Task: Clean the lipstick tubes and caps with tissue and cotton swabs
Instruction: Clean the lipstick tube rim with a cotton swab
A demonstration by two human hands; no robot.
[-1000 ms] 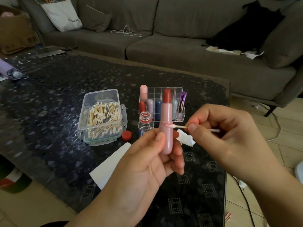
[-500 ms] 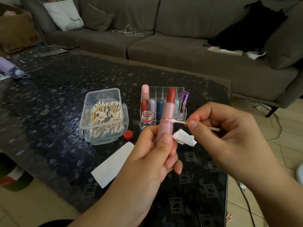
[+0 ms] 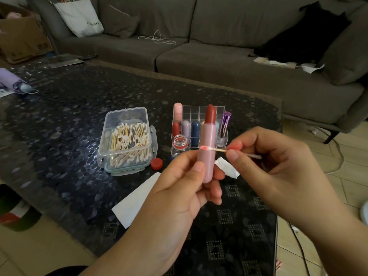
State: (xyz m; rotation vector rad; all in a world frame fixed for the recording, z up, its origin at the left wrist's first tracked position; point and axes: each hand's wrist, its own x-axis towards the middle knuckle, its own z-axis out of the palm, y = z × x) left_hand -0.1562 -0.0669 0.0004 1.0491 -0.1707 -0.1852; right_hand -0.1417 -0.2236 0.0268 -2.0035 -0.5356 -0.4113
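My left hand (image 3: 185, 188) grips an uncapped pink lipstick tube (image 3: 207, 156) upright, its red bullet showing at the top. My right hand (image 3: 278, 168) pinches a cotton swab (image 3: 217, 150) between thumb and forefinger. The swab's reddened tip touches the seam in the middle of the tube. Behind them a clear organizer (image 3: 199, 110) holds several capped lipsticks. A crumpled tissue (image 3: 228, 169) lies on the table behind the tube, and a flat tissue (image 3: 135, 200) lies at the near left.
A clear box of cotton swabs (image 3: 127, 140) stands left of the organizer. A small open bottle (image 3: 179, 145) and its red cap (image 3: 156, 163) sit between them. The dark table (image 3: 59, 116) stretches left; a grey sofa (image 3: 199, 56) is behind.
The tube has tipped back to upright in my left hand. The swab tip still touches the seam and now looks redder.
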